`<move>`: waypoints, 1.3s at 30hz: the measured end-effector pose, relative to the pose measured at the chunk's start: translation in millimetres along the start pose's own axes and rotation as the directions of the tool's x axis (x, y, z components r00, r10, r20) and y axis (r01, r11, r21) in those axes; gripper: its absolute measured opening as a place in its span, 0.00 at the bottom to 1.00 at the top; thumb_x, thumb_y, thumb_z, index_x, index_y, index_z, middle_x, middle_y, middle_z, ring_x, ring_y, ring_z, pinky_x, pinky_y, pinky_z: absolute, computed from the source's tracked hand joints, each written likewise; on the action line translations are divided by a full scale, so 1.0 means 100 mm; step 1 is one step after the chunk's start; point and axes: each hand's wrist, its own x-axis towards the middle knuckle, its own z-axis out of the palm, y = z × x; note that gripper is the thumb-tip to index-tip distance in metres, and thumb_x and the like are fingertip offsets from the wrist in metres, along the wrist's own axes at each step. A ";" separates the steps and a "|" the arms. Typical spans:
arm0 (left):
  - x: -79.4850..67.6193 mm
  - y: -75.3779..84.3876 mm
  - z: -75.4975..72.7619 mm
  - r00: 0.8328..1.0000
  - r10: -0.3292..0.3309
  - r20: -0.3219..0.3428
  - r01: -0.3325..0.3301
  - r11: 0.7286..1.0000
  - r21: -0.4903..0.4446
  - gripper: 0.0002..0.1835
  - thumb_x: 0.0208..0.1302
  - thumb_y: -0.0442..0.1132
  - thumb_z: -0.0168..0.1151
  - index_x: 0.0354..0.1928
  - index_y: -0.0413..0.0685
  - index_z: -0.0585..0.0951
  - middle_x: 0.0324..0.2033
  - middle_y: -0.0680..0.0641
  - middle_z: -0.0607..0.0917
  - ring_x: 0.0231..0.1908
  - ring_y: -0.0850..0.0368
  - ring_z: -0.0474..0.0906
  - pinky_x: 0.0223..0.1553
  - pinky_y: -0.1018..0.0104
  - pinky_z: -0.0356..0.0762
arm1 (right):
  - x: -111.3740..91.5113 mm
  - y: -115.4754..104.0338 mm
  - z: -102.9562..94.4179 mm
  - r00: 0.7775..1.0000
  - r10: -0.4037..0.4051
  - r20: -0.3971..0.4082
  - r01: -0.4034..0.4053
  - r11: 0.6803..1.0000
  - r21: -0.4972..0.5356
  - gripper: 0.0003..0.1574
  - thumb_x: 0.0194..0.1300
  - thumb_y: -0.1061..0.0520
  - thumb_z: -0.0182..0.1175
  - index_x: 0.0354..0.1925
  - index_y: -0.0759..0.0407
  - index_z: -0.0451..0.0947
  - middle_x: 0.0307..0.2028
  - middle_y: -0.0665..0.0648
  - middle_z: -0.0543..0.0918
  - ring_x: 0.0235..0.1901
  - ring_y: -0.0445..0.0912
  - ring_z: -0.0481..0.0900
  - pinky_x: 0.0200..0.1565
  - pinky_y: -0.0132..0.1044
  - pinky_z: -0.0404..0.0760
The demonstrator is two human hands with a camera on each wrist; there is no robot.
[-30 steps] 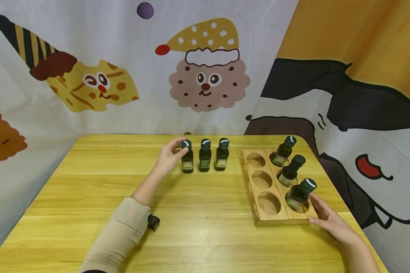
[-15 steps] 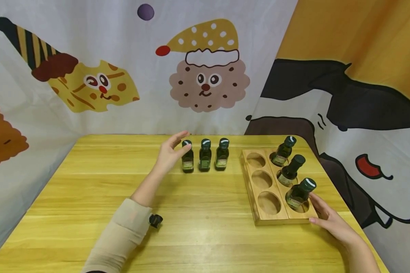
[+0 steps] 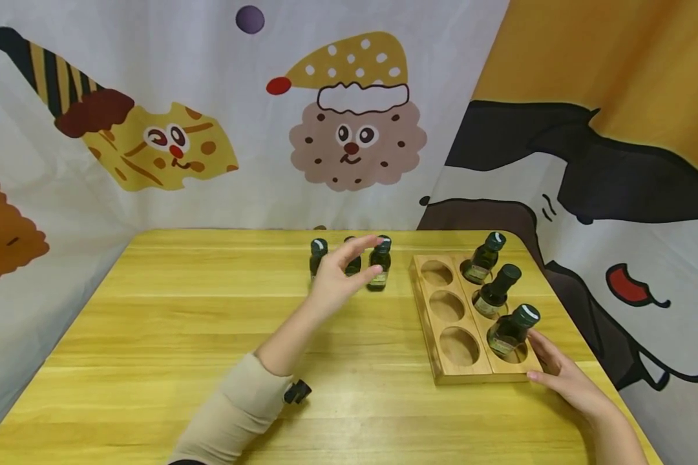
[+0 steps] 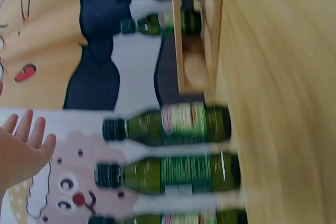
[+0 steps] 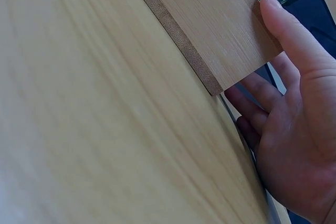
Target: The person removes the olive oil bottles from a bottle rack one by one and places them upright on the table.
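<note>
My left hand (image 3: 334,284) is raised in front of three small dark green bottles standing in a row, thumb and fingers spread. In the head view it partly hides the left bottle (image 3: 318,254) and middle bottle (image 3: 355,265); its fingertips overlap the right bottle (image 3: 382,258). The left wrist view shows these fingers (image 4: 38,132) apart from the bottles, around cap height. At the right, my right hand (image 3: 570,381) grips the near right corner of a wooden rack (image 3: 465,379), thumb on its edge (image 5: 210,30) and fingers along the side.
The rack's right column holds three more green bottles: a far one (image 3: 483,259), a middle one (image 3: 497,290) and a near one (image 3: 508,336). Its left column has three empty round holes (image 3: 458,346). A printed cloth (image 3: 209,206) hangs behind the wooden table (image 3: 122,361).
My left hand has come off the cap of the left bottle and moved right, in front of the middle and right bottles. The bottles, rack and right hand have stayed in place.
</note>
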 end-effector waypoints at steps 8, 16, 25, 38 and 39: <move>-0.04 -0.20 0.55 0.998 -0.008 0.069 0.011 0.999 -0.051 0.27 0.60 0.32 0.66 0.62 0.42 0.73 0.59 0.48 0.77 0.59 0.58 0.70 0.62 0.61 0.63 | -0.02 0.01 0.00 1.000 -0.004 -0.007 0.004 1.000 -0.013 0.49 0.69 0.65 0.54 0.76 0.58 0.37 0.70 0.54 0.47 0.56 0.16 0.52 0.50 0.14 0.57; -0.12 -0.20 1.07 0.983 -0.041 0.177 0.053 0.997 -0.063 0.29 0.60 0.37 0.68 0.63 0.50 0.73 0.57 0.58 0.78 0.55 0.66 0.72 0.58 0.67 0.67 | -0.02 0.03 0.02 1.000 -0.028 0.005 0.028 1.000 0.005 0.49 0.68 0.67 0.54 0.76 0.59 0.37 0.65 0.39 0.50 0.57 0.16 0.52 0.50 0.14 0.57; -0.17 -0.27 1.45 0.958 0.013 0.286 0.004 0.998 -0.061 0.27 0.63 0.36 0.65 0.64 0.47 0.72 0.57 0.54 0.78 0.56 0.69 0.71 0.59 0.68 0.65 | 0.01 0.00 0.01 1.000 0.009 0.005 -0.009 1.000 -0.007 0.49 0.69 0.65 0.54 0.75 0.60 0.36 0.70 0.75 0.42 0.55 0.17 0.52 0.49 0.14 0.57; -0.12 -0.30 1.74 0.956 0.001 0.293 -0.032 0.994 0.102 0.28 0.64 0.42 0.65 0.65 0.49 0.71 0.61 0.57 0.74 0.57 0.71 0.67 0.56 0.77 0.64 | 0.00 0.02 -0.01 0.999 -0.035 0.019 0.034 0.999 0.024 0.48 0.69 0.67 0.52 0.76 0.58 0.37 0.67 0.45 0.50 0.58 0.18 0.52 0.50 0.15 0.58; -0.10 -0.29 1.77 0.957 -0.006 0.290 -0.033 0.991 0.131 0.29 0.64 0.44 0.65 0.66 0.50 0.70 0.61 0.57 0.73 0.58 0.71 0.67 0.55 0.78 0.64 | 0.00 0.02 -0.01 0.999 -0.034 0.019 0.034 0.999 0.024 0.48 0.69 0.67 0.52 0.76 0.58 0.37 0.67 0.46 0.50 0.57 0.18 0.53 0.50 0.15 0.58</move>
